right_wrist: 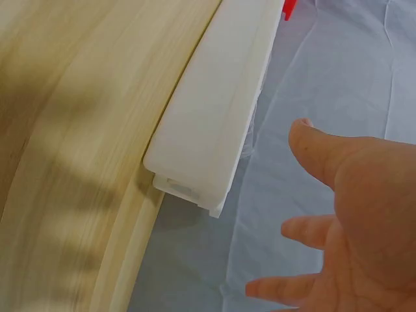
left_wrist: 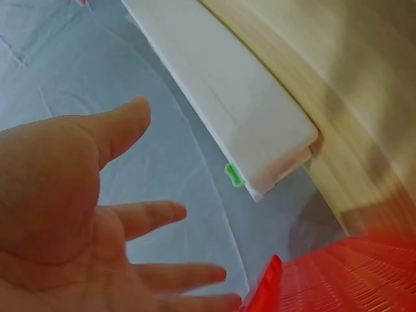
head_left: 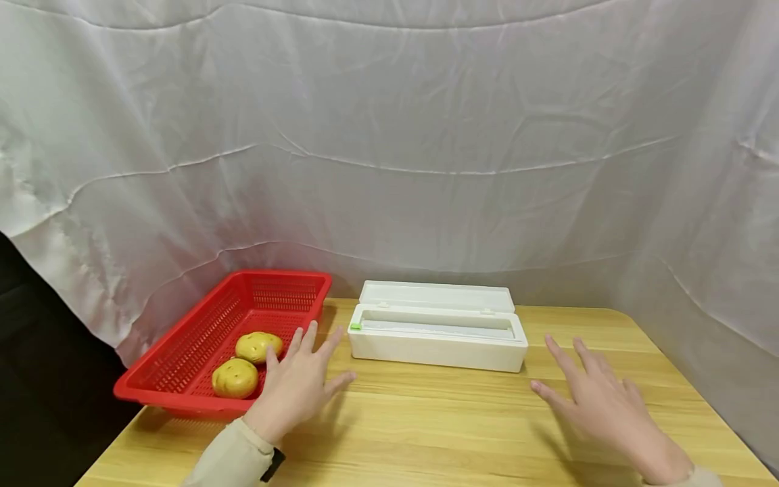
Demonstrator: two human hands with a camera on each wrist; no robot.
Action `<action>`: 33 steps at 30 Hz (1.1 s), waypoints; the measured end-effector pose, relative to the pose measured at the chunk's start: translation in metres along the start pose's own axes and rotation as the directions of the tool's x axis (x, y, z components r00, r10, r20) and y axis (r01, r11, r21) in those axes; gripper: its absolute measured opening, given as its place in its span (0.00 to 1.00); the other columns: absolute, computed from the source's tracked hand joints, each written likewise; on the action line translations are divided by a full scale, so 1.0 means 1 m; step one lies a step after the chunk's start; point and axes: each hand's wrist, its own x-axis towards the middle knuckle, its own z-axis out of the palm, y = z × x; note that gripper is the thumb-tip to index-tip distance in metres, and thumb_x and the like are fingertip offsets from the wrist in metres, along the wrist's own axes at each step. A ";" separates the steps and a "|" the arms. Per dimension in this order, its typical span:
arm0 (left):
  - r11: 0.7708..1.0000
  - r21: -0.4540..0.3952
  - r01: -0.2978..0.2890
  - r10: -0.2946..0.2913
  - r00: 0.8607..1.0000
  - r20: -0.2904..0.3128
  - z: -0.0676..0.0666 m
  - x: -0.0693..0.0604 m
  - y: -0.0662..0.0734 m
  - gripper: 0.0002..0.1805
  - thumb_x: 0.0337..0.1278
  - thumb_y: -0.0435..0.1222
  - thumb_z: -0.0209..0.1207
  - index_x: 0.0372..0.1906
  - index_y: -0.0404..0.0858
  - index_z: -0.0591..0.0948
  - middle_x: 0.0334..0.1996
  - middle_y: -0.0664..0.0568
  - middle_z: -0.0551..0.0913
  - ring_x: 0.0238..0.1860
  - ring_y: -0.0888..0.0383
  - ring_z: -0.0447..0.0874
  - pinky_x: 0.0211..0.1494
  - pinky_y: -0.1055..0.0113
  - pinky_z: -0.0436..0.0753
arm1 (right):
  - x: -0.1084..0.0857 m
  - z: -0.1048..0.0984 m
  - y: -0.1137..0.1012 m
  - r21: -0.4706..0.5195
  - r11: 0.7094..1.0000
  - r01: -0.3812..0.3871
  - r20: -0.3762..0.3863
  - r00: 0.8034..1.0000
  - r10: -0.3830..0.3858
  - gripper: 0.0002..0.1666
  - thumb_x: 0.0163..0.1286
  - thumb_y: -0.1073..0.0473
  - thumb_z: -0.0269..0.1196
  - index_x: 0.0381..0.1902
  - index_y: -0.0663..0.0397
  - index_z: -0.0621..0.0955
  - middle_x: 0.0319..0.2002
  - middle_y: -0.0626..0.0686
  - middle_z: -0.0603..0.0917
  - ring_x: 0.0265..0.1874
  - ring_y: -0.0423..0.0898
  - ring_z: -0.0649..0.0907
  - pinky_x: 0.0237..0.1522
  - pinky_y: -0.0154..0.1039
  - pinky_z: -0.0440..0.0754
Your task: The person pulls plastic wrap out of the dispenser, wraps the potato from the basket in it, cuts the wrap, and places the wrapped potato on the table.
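My left hand [head_left: 298, 385] hovers over the table with its fingers spread, beside the red basket's right side, and holds nothing. On the right, my right hand [head_left: 602, 406] is likewise spread above the wood and holds nothing. Between and beyond them stands a long white box [head_left: 435, 352] with its lid [head_left: 437, 296] tipped back. A pale roll or strip lies inside it, its kind hard to tell. The box has a green slider [left_wrist: 234, 175] at its left end. Two yellow potatoes [head_left: 235, 378] lie in the red basket [head_left: 182, 331], near the left hand.
The wooden table [head_left: 426, 433] has a rounded far right corner. Grey-white cloth [head_left: 426, 135] hangs behind it and along both sides. A dark area [head_left: 49, 379] lies beyond the table on the left. The basket's near corner juts past the table's left edge.
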 end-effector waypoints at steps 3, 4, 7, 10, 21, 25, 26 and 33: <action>0.997 -0.010 -0.071 0.070 0.992 -0.103 -0.002 0.010 -0.002 0.35 0.65 0.56 0.71 0.72 0.45 0.80 0.70 0.35 0.80 0.68 0.34 0.82 0.67 0.25 0.75 | 0.005 -0.003 0.001 -0.007 0.999 0.040 -0.039 0.998 -0.040 0.52 0.78 0.28 0.60 0.85 0.52 0.61 0.77 0.82 0.61 0.70 0.83 0.69 0.52 0.86 0.72; 0.995 -0.012 -0.096 0.093 0.986 -0.139 -0.002 0.013 -0.002 0.32 0.64 0.54 0.72 0.69 0.44 0.82 0.66 0.36 0.84 0.63 0.35 0.87 0.63 0.30 0.81 | 0.007 -0.004 0.002 -0.002 0.999 0.053 -0.054 0.997 -0.053 0.51 0.77 0.30 0.61 0.84 0.54 0.63 0.75 0.82 0.64 0.69 0.83 0.71 0.50 0.84 0.75; 0.989 -0.015 -0.148 0.142 0.970 -0.199 -0.003 0.024 -0.005 0.25 0.62 0.48 0.75 0.60 0.41 0.87 0.56 0.41 0.90 0.50 0.40 0.93 0.49 0.42 0.89 | 0.013 -0.007 0.004 0.027 0.996 0.084 -0.085 0.993 -0.082 0.47 0.77 0.34 0.64 0.81 0.57 0.68 0.72 0.82 0.69 0.64 0.83 0.77 0.46 0.80 0.79; 0.987 -0.036 -0.155 0.146 0.972 -0.184 -0.004 0.034 -0.006 0.22 0.62 0.45 0.75 0.57 0.40 0.88 0.52 0.43 0.91 0.47 0.43 0.93 0.44 0.46 0.90 | 0.019 -0.008 0.006 0.057 0.991 0.119 -0.109 0.988 -0.112 0.43 0.77 0.38 0.66 0.78 0.58 0.72 0.70 0.81 0.73 0.61 0.81 0.79 0.49 0.79 0.79; 0.978 -0.189 -0.083 0.079 0.996 -0.028 -0.006 0.068 -0.008 0.19 0.63 0.39 0.74 0.58 0.43 0.90 0.59 0.44 0.90 0.56 0.43 0.90 0.47 0.43 0.90 | 0.047 -0.012 0.017 0.206 0.965 0.162 -0.129 0.982 -0.137 0.29 0.77 0.46 0.69 0.68 0.56 0.83 0.65 0.70 0.83 0.63 0.74 0.81 0.59 0.76 0.77; 0.973 -0.213 -0.092 0.094 0.996 -0.001 -0.006 0.078 -0.007 0.18 0.62 0.38 0.75 0.56 0.41 0.90 0.57 0.44 0.91 0.55 0.43 0.90 0.45 0.45 0.90 | 0.057 -0.010 0.018 0.234 0.958 0.165 -0.125 0.982 -0.139 0.25 0.76 0.47 0.69 0.64 0.54 0.86 0.63 0.67 0.86 0.59 0.70 0.84 0.55 0.71 0.82; 0.972 -0.217 -0.093 0.097 0.995 0.006 -0.006 0.081 -0.006 0.17 0.61 0.37 0.75 0.55 0.42 0.91 0.57 0.44 0.91 0.54 0.43 0.91 0.45 0.45 0.90 | 0.060 -0.009 0.018 0.245 0.954 0.170 -0.122 0.982 -0.143 0.24 0.76 0.47 0.69 0.63 0.53 0.86 0.63 0.66 0.86 0.60 0.70 0.84 0.55 0.70 0.83; 0.969 -0.228 -0.096 0.111 0.992 0.052 -0.005 0.092 -0.003 0.15 0.59 0.35 0.75 0.52 0.41 0.92 0.61 0.45 0.89 0.55 0.44 0.89 0.51 0.46 0.89 | 0.077 0.001 0.021 0.349 0.913 0.213 -0.107 0.976 -0.187 0.21 0.75 0.49 0.71 0.59 0.51 0.89 0.58 0.62 0.89 0.54 0.61 0.86 0.54 0.59 0.85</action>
